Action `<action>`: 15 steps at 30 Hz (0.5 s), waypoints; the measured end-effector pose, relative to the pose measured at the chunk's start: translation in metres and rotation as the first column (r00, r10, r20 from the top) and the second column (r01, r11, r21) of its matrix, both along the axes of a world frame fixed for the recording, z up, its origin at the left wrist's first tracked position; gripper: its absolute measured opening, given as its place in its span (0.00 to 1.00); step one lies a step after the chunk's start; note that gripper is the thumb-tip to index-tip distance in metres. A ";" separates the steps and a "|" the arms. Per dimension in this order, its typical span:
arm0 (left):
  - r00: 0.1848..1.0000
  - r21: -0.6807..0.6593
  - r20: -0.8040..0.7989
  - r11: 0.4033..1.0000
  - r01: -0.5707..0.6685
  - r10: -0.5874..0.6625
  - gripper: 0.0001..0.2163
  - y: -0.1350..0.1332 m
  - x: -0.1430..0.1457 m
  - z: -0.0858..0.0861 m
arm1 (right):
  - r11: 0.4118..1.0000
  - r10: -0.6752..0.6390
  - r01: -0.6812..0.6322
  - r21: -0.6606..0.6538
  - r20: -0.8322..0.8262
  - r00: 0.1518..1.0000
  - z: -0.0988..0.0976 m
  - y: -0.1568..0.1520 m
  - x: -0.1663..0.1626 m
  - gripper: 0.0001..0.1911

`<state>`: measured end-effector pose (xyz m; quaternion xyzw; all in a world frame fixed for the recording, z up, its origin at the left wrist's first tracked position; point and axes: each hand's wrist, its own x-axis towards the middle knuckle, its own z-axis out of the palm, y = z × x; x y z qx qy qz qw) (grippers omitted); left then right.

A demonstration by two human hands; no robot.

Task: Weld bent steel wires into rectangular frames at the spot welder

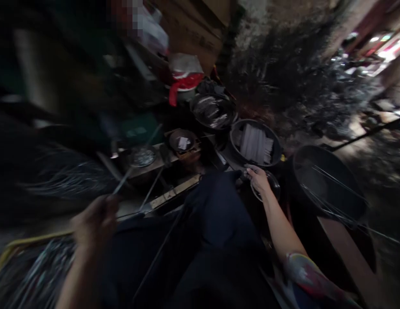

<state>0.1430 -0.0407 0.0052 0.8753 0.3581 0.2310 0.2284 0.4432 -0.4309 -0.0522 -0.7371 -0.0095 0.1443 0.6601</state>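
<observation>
My left hand [96,218] is curled into a fist at the lower left, smeared by motion. A thin pale rod [122,182] rises from the fist toward the upper right. My right hand [258,177] is at the right of my dark-clothed knee [215,201], over the edge of a small dark bowl [273,184]. Its thumb and fingers are pinched together, and what they hold, if anything, is too dim to name. Just beyond it stands a dark round basin [278,156] with a bundle of white strips [254,143] in it.
A large dark tub [328,182] with thin rods across it stands at the right. Ahead are another basin [233,118], a small pan [174,143] and a dish of small shiny pieces [144,158]. A yellow-rimmed container [35,238] of metal rods lies lower left.
</observation>
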 end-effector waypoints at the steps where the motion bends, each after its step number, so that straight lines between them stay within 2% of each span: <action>1: 0.999 -0.031 0.009 0.999 0.033 -0.033 0.10 -0.001 -0.001 0.001 | 0.993 0.073 -0.072 0.096 -0.005 0.997 0.012 0.026 -0.006 0.19; 3: 0.995 -0.094 0.048 0.992 0.089 -0.085 0.12 -0.003 0.000 0.003 | 0.944 0.234 -0.228 0.237 0.001 0.972 0.035 0.084 -0.021 0.18; 5: 0.992 -0.100 0.079 0.989 0.108 -0.100 0.13 -0.006 0.002 0.006 | 0.886 0.386 -0.375 0.272 0.016 0.922 0.052 0.144 -0.043 0.18; 7: 0.991 -0.097 0.098 0.990 0.103 -0.093 0.13 -0.010 0.003 0.009 | 0.826 0.505 -0.484 0.288 0.000 0.863 0.060 0.201 -0.067 0.19; 9: 0.989 -0.108 0.116 0.989 0.099 -0.087 0.13 -0.015 -0.002 0.010 | 0.787 0.571 -0.529 0.316 -0.049 0.820 0.059 0.248 -0.090 0.19; 12: 0.986 -0.130 0.145 0.986 0.102 -0.083 0.14 -0.019 -0.013 0.010 | 0.787 0.585 -0.524 0.327 -0.123 0.802 0.050 0.294 -0.114 0.20; 15: 0.984 -0.140 0.165 0.986 0.090 -0.066 0.14 -0.018 -0.024 0.006 | 0.792 0.577 -0.513 0.331 -0.135 0.805 0.046 0.317 -0.129 0.21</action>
